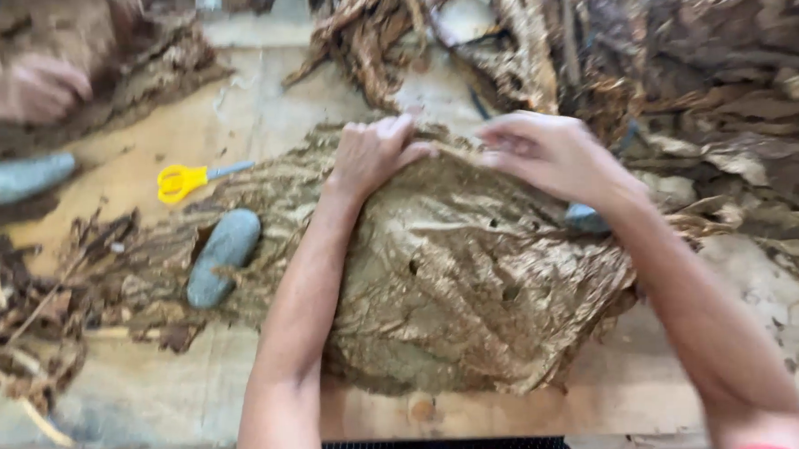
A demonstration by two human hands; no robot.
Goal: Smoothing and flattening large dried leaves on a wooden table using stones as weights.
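Nearest, a big, crinkled, papery brown leaf (456, 285) is spread over the pale wooden desk (640, 385), draped toward its front edge. Its far edge is pinched by the left hand (374, 154), fingers curled in a narrow grip, and by the right hand (549, 151), likewise closed on the leaf. Left of it, a smooth, oval grey stone (224, 256) is laid. Beyond, yellow-handled scissors (186, 180) are seen, then heaps of twisted dry leaves (698, 68).

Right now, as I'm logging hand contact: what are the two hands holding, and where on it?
Both hands, left hand and right hand, grip the far edge of the top dried brown leaf, fingers curled over it.
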